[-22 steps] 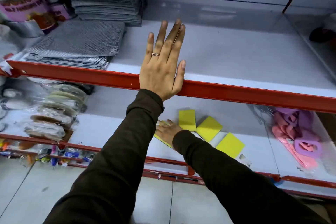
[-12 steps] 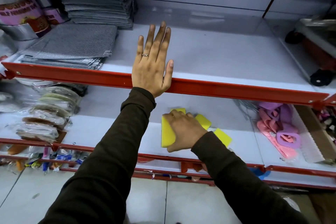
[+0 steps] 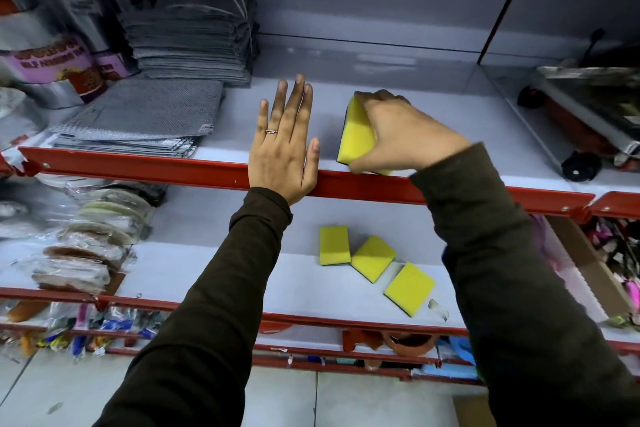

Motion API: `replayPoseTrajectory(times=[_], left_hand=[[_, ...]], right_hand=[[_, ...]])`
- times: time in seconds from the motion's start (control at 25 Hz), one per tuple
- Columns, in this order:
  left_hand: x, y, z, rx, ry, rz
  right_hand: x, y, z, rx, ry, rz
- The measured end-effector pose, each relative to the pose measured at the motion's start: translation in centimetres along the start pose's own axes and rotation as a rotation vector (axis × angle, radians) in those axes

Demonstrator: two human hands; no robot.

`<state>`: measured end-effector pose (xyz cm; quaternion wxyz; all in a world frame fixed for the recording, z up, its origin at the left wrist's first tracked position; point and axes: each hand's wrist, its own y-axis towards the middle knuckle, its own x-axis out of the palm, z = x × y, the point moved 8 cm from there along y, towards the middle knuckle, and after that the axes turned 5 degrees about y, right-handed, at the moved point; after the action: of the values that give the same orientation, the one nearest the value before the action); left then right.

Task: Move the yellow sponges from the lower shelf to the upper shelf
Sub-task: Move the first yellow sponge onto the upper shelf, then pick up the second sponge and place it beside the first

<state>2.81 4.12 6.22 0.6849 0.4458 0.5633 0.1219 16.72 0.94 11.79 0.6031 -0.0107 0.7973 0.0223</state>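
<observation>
Sponge [image 3: 356,135] in right hand [image 3: 401,135]; purple label [image 3: 45,59] lettering blurred.

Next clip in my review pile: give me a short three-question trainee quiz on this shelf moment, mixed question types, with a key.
1. True or false: the left hand lies flat and open on the upper shelf's red front rail, holding nothing.
2. How many yellow sponges lie on the lower shelf?
3. Multiple choice: the right hand grips its sponge
A. flat on the lower shelf
B. tilted on edge at the front of the upper shelf
C. on top of the grey cloth stack

Key
1. True.
2. Three: one to the left, one in the middle, one to the right.
3. B.
</observation>
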Motion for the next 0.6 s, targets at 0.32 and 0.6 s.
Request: replayPoseTrajectory(times=[0.32, 0.6], left_hand=[[0.2, 0.0, 0.0, -0.001, 0.005, -0.005], [0.2, -0.1, 0.0, -0.014, -0.002, 0.027]], right_hand=[[0.8, 1.5, 0.4, -0.095, 0.136, 0.019], [14.7, -8.0, 0.5, 0.007, 0.386, -0.492]])
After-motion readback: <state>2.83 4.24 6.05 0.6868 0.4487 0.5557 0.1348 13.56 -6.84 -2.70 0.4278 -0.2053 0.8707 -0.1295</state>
